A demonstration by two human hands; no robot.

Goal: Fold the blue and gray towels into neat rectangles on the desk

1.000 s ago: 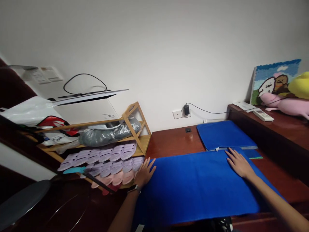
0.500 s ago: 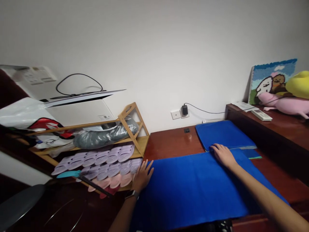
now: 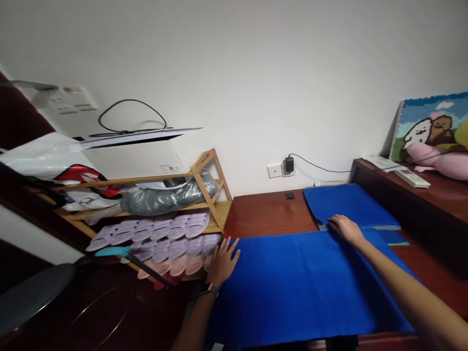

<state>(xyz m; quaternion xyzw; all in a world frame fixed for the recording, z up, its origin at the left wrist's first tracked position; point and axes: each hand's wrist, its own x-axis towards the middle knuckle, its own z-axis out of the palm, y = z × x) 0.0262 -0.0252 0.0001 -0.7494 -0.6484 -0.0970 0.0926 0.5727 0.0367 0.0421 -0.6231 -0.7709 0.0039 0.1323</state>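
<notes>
A wide blue cloth (image 3: 292,287) lies spread over the near part of the reddish-brown wooden desk. My left hand (image 3: 224,263), a dark band on its wrist, rests on the cloth's left edge with fingers spread. Across the desk, my right hand (image 3: 346,229) has its fingers bent together at the near corner of a folded blue cloth (image 3: 347,202), where a small greyish patch shows by the fingertips. The spread cloth's far edge runs just below this hand. My right thumb is hidden.
Left of the desk stands a wooden rack (image 3: 219,209) with lilac and pink slippers (image 3: 175,234), a bagged grey roll and a white box (image 3: 135,161). A black charger (image 3: 289,164) sits in the wall socket. On the right ledge are a remote (image 3: 412,178) and a pink plush toy (image 3: 438,158).
The view has shifted slightly, so most things sit farther right. My right fingers have curled at the folded cloth's corner, where more grey shows. My left hand stays spread on the cloth's edge.
</notes>
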